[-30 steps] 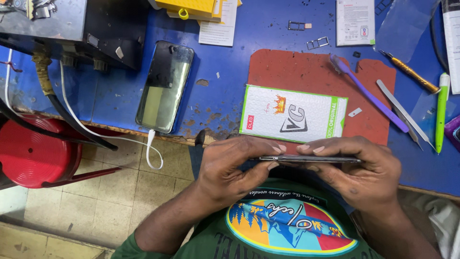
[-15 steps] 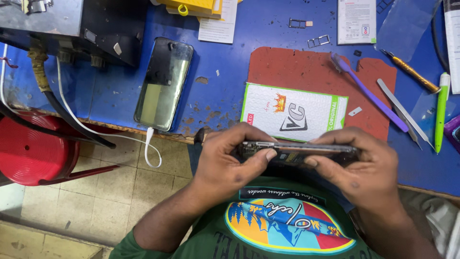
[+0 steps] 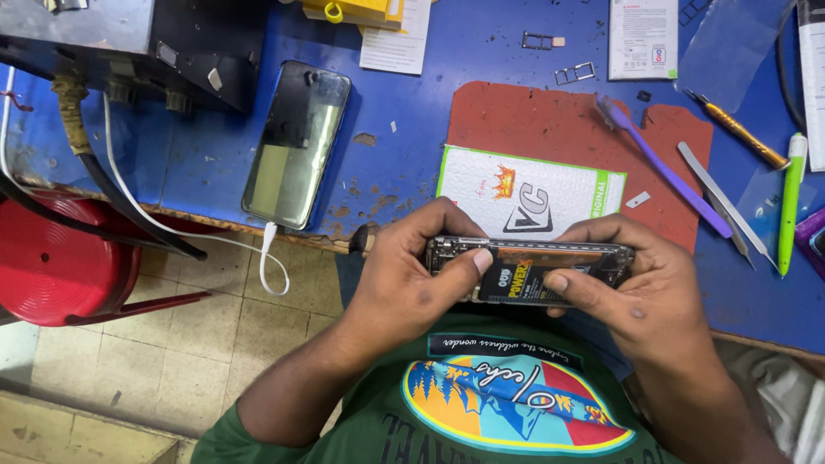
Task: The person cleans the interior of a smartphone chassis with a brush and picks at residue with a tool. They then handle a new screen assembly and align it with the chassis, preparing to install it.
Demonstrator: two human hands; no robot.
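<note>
On the blue bench (image 3: pixel 447 129), a white-and-green packet (image 3: pixel 550 193) lies on the red mat (image 3: pixel 550 120) just beyond the hands, a phone screen (image 3: pixel 296 146) farther left, and tweezers (image 3: pixel 726 206) to the right. Left hand (image 3: pixel 408 279) and right hand (image 3: pixel 640 288) both grip the opened phone (image 3: pixel 528 271) at the near bench edge, thumbs on its battery.

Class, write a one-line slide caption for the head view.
Both hands, left hand and right hand, hold an opened phone, battery showing, over a blue workbench.
</note>
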